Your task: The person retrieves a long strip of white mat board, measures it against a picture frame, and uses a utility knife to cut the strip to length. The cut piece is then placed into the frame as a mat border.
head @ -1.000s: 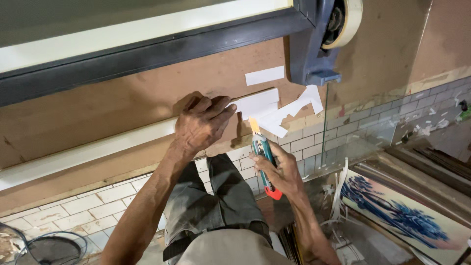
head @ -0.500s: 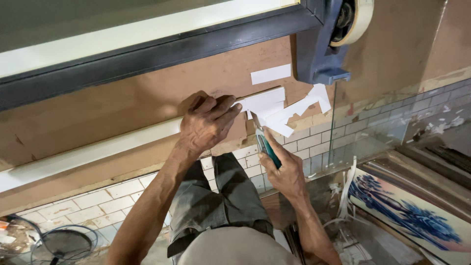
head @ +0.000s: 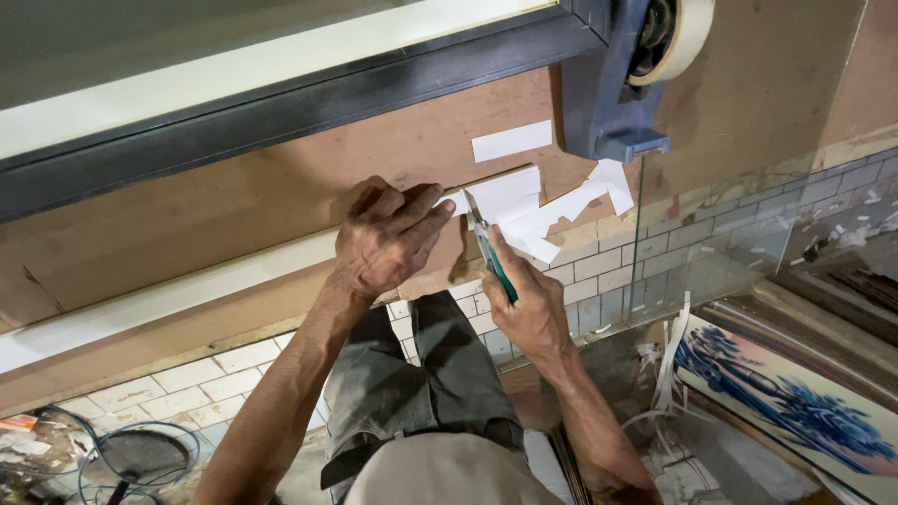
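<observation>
Both hands work at the edge of the brown board (head: 281,196). My right hand (head: 528,309) is closed around a green-handled utility knife (head: 494,257), its blade tip set against the white strip (head: 187,290) just where a white paper piece (head: 505,192) lies on it. Compared with half a second ago, I see the knife sitting a little higher and closer to the left fingertips, and the red end of the handle seen a second ago is now buried in my palm. My left hand (head: 388,238) is spread flat, fingers pressed onto the board and strip, touching the left edge of the paper piece; it has hardly shifted. The knife stands just right of that hand, slanting up and left. Beyond the blade, torn white paper scraps (head: 575,210) trail to the right along the board's edge. Farther up, a blue tape dispenser (head: 613,84) carries a pale roll, and a dark window frame (head: 309,103) runs across the top.
</observation>
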